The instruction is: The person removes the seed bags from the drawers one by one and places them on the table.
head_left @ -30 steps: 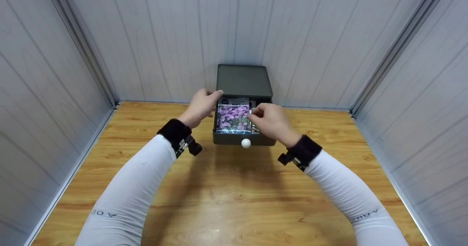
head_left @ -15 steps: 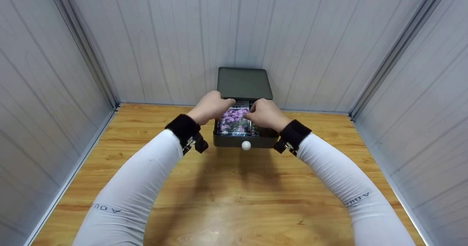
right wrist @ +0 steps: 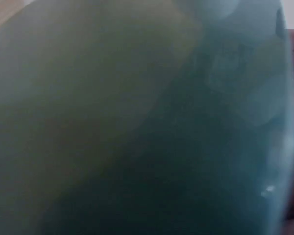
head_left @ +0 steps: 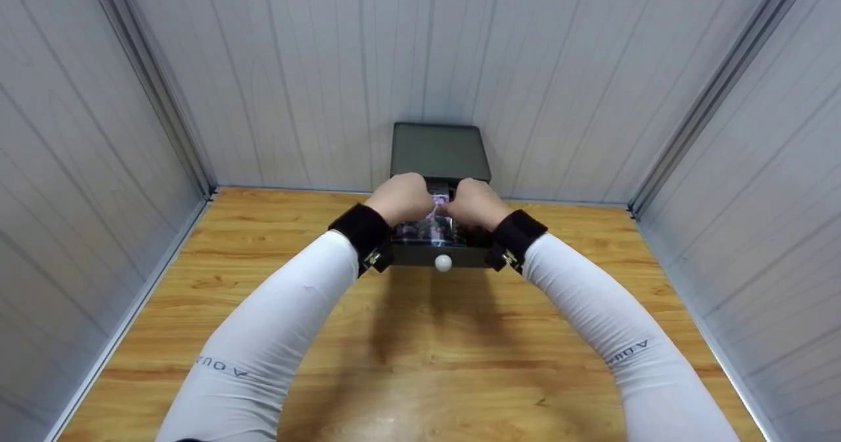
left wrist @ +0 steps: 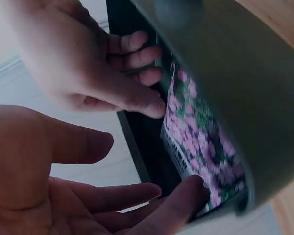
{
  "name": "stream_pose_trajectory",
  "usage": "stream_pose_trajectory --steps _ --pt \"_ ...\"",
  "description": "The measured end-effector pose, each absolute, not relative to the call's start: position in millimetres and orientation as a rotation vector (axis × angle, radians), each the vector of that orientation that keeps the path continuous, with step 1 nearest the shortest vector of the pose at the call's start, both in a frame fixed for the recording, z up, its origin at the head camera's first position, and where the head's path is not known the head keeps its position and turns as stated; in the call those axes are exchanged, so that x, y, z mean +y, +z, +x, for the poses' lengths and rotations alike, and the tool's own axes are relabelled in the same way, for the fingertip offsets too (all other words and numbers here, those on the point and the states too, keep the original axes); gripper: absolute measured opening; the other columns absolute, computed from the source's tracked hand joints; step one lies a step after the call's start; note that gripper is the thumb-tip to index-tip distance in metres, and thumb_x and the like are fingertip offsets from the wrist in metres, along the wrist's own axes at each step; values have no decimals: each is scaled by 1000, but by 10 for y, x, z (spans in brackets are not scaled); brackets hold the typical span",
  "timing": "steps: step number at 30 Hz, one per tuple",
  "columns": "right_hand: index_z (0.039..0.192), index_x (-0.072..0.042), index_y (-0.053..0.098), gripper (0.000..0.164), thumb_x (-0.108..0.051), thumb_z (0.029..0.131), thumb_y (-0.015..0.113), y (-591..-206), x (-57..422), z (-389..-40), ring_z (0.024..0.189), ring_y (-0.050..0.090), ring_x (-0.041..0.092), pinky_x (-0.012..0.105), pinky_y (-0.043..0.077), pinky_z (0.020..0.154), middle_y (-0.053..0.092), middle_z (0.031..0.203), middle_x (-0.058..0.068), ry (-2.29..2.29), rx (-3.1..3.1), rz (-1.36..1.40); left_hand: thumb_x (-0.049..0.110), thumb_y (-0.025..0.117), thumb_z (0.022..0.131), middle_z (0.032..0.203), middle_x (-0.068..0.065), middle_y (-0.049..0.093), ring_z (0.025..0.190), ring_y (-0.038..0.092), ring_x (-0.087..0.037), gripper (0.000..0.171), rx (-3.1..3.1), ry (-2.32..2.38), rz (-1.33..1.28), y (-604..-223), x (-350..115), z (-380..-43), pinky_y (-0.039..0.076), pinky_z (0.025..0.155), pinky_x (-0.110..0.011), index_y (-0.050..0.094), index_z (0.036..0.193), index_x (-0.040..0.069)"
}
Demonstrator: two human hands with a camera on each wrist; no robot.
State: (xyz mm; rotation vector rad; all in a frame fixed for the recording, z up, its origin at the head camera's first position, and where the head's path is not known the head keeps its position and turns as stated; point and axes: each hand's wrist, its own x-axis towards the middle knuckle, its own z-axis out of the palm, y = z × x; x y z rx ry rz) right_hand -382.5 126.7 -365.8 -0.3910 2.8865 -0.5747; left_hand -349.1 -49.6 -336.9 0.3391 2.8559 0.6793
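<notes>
A dark green box has its front drawer pulled out, with a round white knob. In the drawer lies a flower seed packet printed with pink blossoms; both hands partly cover it in the head view. My left hand reaches over the drawer's left side. Its fingertips touch the packet, and its thumb stands apart in the left wrist view. From the other side, my right hand appears to pinch the packet's edge between thumb and curled fingers. Drawer plastic fills most of the right wrist view.
The box stands on a wood-grain tabletop, close to the pale panelled back wall. Side walls rise at left and right. Dark straps with small cameras circle both wrists.
My left hand has moved right, from the drawer's left rim to over the packet. The right hand has shifted slightly left. Both hands now stand close together, covering more of the packet.
</notes>
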Motion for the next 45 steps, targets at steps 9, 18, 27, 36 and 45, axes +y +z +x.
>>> stream_pose_trajectory --steps 9,18,27,36,45 --pt "72 -7 62 43 -36 100 76 -3754 1194 -3796 78 70 33 44 62 81 72 83 15 -429 2992 -514 23 61 106 108 -16 74 89 63 -29 26 2941 615 457 -3423 -474 -3376 60 88 -46 68 87 6" --pt "95 8 76 31 -22 97 73 -3777 1194 -3804 100 75 44 52 64 94 77 109 28 -346 3043 -541 23 60 104 100 -14 71 83 59 -28 25 2933 703 462 -3458 -484 -3392 57 83 -45 64 84 9" --pt "84 1 69 23 -18 95 77 -3784 1246 -3787 92 73 41 49 64 89 77 103 25 -320 3046 -518 10 55 96 93 -11 67 76 58 -27 26 2994 684 415 -3495 -437 -3406 58 76 -44 52 71 15" --pt "84 -1 69 30 -24 98 80 -3758 1266 -3759 86 69 34 47 64 86 75 100 21 -315 3030 -456 10 59 96 88 -8 67 72 58 -24 29 2975 629 431 -3510 -373 -3417 54 67 -38 53 68 15" --pt "101 9 76 24 -14 94 71 -3778 1233 -3767 103 75 43 52 64 95 76 115 28 -259 3048 -520 30 59 105 121 -12 79 99 73 -29 31 2965 528 475 -3753 -363 -3636 64 90 -46 80 102 7"
